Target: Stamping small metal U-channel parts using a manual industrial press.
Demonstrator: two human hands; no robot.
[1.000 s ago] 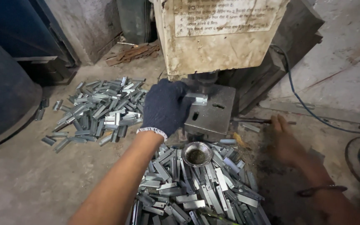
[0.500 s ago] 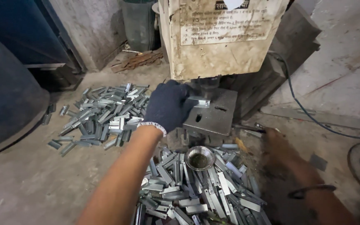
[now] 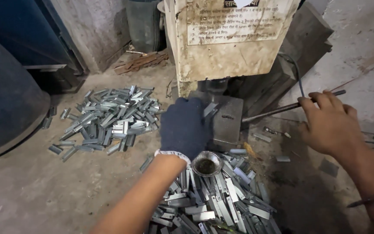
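My left hand (image 3: 184, 127), in a dark blue knit glove, rests on the steel bed (image 3: 227, 117) of a press and pinches a small flat metal piece (image 3: 209, 109) under the ram. My bare right hand (image 3: 329, 122) grips the thin metal lever (image 3: 270, 112) that sticks out from the machine's right side. The press body (image 3: 230, 39) is a worn cream-coloured box with a printed label. A heap of grey metal strips (image 3: 221, 203) lies just below my left wrist, with a small round metal bowl (image 3: 206, 164) of dark liquid on it.
A second pile of metal strips (image 3: 109, 119) lies on the concrete floor to the left. A large dark blue drum (image 3: 5, 99) fills the left edge. Scrap wood (image 3: 141, 61) and a dark bin (image 3: 146, 21) stand behind. A cable (image 3: 297, 73) hangs right of the press.
My right hand has risen from low near the floor to grip the lever. My left hand stays at the press bed holding the metal piece. The view has moved closer.
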